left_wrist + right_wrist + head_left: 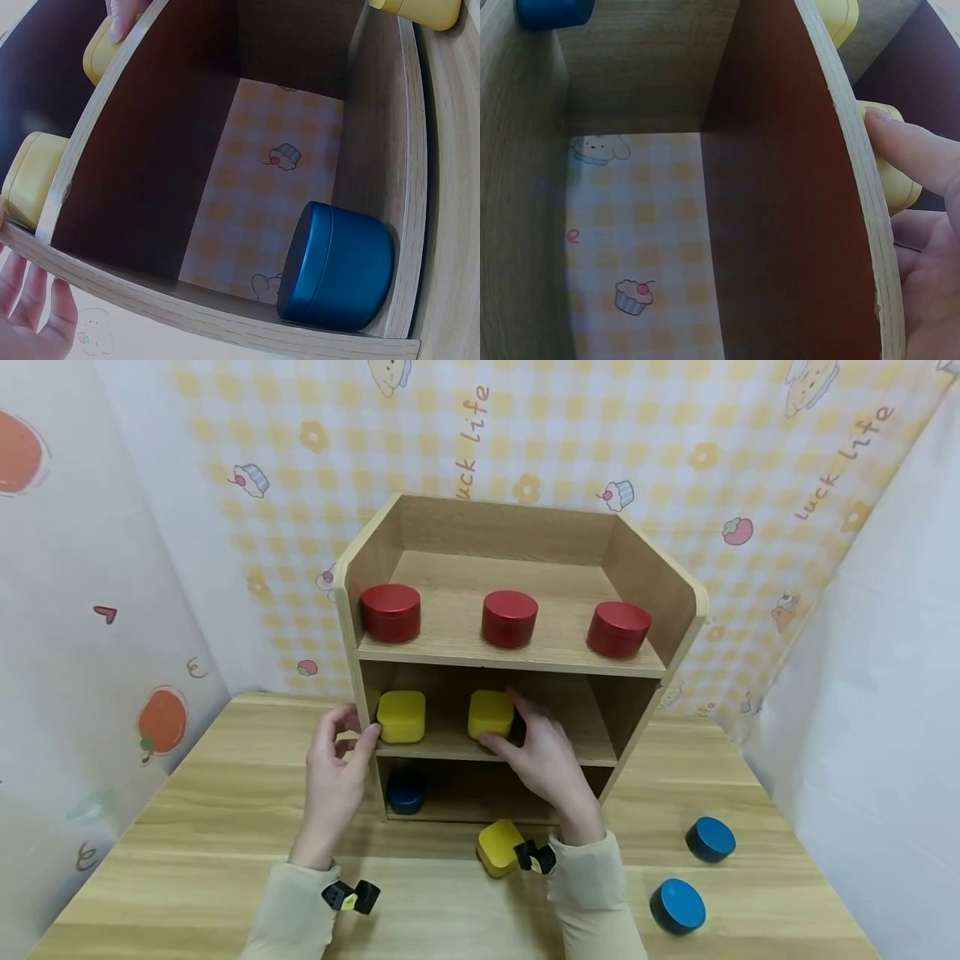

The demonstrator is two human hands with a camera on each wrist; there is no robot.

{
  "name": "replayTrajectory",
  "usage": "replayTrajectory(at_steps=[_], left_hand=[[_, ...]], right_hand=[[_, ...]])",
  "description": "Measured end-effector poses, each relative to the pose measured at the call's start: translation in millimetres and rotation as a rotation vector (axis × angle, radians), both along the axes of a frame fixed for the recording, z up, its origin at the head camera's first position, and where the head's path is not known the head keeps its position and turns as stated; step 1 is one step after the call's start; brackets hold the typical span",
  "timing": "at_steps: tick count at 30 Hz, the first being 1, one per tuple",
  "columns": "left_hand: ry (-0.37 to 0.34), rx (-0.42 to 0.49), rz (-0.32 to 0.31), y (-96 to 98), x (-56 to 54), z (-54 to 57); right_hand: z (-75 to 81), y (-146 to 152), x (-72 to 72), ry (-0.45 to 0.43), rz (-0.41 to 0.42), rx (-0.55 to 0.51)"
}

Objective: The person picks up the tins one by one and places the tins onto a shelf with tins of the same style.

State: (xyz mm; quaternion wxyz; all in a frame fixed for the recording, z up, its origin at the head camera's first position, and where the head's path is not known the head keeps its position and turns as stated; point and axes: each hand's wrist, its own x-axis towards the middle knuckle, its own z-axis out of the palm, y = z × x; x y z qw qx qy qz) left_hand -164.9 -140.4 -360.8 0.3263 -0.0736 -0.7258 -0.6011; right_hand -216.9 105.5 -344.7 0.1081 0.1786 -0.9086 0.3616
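A small wooden shelf unit (510, 760) stands on the table. On its middle shelf, my right hand (546, 756) holds a square yellow tin (491, 713) between thumb and fingers. In the right wrist view, the thumb (911, 146) lies on that tin (900, 184), partly hidden by the shelf board. My left hand (339, 777) grips the unit's left side panel, thumb at the front edge beside another yellow tin (401, 717). In the left wrist view, its fingers (56, 322) show outside the panel. A round blue tin (337, 266) sits in the bottom compartment's left corner.
Three round red tins (510, 618) stand spaced along the top shelf. A third yellow tin (498, 847) lies on the table before the unit, near the right wrist. Two round blue tins, one nearer (678, 906) and one farther (711, 839), lie at the right.
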Motion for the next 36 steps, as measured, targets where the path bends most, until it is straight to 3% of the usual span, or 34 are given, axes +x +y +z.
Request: replayTrajectory(at_steps=[9, 17, 25, 36], left_hand=[[-0.005, -0.003, 0.014, -1.7, 3.0, -1.7], [-0.006, -0.009, 0.001, -2.0, 2.0, -0.4], [-0.035, 0.007, -0.003, -0.3, 5.0, -2.1], [-0.026, -0.003, -0.01, -0.7, 1.6, 1.2]], right_hand=[[-0.6, -3, 2.7, -0.017, 0.003, 0.015], [1.8, 3, 5.5, 0.025, 0.034, 0.03], [2.3, 12, 19.0, 0.018, 0.046, 0.038], [6.8, 25, 41.8, 0.11, 0.063, 0.047]])
